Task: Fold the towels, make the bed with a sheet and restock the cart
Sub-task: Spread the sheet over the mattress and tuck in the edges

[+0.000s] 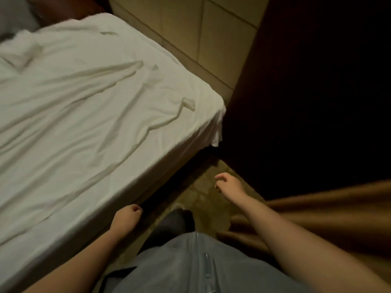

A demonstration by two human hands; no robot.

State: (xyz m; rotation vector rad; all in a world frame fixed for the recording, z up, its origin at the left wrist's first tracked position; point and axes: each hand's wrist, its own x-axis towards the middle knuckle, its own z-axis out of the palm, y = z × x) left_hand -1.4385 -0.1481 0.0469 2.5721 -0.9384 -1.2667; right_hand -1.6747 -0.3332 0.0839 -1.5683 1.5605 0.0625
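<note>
A white sheet [91,106] covers the bed, wrinkled, with its corner [215,132] hanging loose at the foot. My left hand [125,217] hangs beside the bed's near edge with its fingers curled in and nothing in it. Over the floor to the right, my right hand [228,183] is held out with loosely bent fingers, holding nothing. Neither hand touches the sheet.
A tan curtain [317,212] hangs at the right. Dark furniture or shadow [317,92] fills the upper right. A beige tiled wall [190,34] runs behind the bed. A grey pillow [14,15] shows at the top left. Patterned floor [203,199] lies between bed and curtain.
</note>
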